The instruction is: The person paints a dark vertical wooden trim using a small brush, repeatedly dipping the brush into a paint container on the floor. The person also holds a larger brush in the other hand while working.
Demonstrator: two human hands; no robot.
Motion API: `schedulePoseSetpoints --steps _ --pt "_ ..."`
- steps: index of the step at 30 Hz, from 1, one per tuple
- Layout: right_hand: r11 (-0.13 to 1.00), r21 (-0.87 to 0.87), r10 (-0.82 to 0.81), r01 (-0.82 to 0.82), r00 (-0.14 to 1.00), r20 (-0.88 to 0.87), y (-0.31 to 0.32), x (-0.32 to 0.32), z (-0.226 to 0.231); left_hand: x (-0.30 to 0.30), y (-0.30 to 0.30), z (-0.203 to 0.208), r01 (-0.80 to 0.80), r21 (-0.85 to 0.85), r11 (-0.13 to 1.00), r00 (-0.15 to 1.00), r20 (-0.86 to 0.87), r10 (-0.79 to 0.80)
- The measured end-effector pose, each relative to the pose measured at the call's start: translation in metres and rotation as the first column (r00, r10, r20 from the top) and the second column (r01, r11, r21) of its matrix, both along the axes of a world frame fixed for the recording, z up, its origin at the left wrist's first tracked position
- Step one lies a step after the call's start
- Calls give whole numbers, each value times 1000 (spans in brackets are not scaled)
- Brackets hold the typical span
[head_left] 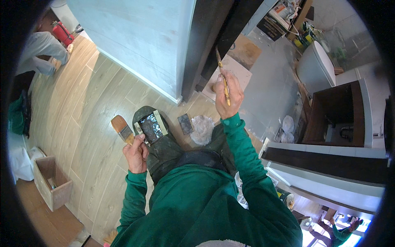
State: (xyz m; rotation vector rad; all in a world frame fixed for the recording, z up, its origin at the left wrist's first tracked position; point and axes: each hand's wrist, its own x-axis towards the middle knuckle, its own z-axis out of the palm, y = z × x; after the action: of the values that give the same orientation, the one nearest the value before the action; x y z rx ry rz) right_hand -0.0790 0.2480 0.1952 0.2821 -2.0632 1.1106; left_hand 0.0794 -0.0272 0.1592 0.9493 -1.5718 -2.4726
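Note:
My left hand (136,155) is closed round a wide flat paintbrush (118,123) with brown bristles. The same hand grips the edge of a small open container (151,127) with shiny dark liquid inside and pale tape-like strips along its sides. My right hand (230,94) pinches a thin paintbrush (225,82) with yellow smears on its handle. Its tip points up beside the dark brown door frame (212,31); I cannot tell whether it touches. Below, between my legs, lie a grey rectangular block (185,124) and a crumpled clear plastic bag (202,129).
A pale blue wall (135,41) ends at the door frame. Beyond the doorway on the right are a toilet (317,66) and a dark open cabinet (335,113). On the left stand a wooden drawer box (53,183) and a person's legs (43,49) near a red extinguisher (61,33).

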Motion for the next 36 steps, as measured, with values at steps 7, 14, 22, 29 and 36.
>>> schedulePoseSetpoints --steps 7,14,22,29,36 --pt "999 33 28 -29 999 38 4 24 6 -7 15 14 65 -52 996 997 -38 -67" --pt "762 -646 388 -40 828 406 59 121 69 -33 55 35 122 2 992 987 -104 -121" --pt "836 -521 451 -171 754 477 54 138 91 -50 102 66 331 -23 943 922 -206 -329" --pt "861 -449 456 -237 750 479 69 163 97 -54 120 74 308 -105 946 917 -233 -324" --pt "897 -413 368 -160 787 495 70 155 96 -58 138 76 378 -152 913 873 -271 -406"
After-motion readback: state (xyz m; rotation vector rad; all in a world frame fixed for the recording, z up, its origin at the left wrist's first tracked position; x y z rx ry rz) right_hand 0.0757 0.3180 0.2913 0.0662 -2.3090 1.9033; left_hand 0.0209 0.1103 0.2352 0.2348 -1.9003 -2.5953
